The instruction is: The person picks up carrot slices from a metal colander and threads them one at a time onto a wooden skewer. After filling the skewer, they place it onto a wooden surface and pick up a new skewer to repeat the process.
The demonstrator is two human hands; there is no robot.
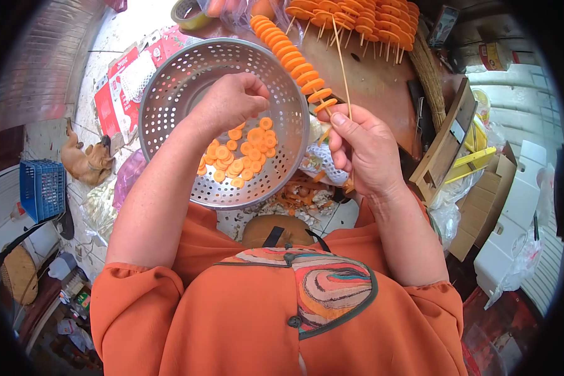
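Observed from left to right: at the far left a blue crate [42, 188] stands on the floor, with a brown dog [89, 161] lying just beside it. Next, a red-and-white carton [114, 108] lies near the left rim of a metal colander [163, 94]. Loose carrot slices [235, 164] are gathered inside the colander, overlapping, toward its near right side. The left hand [235, 103] is above the colander, palm down, fingers curled and thumb and fingertips drawn together; whether anything is pinched between them, I cannot tell. A roll of tape [192, 15] lies beyond the colander's far rim. To the right, the right hand [368, 147] pinches the lower end of a loaded skewer [294, 62], its orange discs spaced along a stick that leans up and to the left. The same hand also holds a bare stick [341, 59], nearly upright, tip up. Behind, a row of carrot skewers [363, 22] lies along the far side of a brown table [382, 88], stick ends toward the person. At the table's right edge: a straw bundle [428, 78], then an open wooden box [443, 147], tilted.
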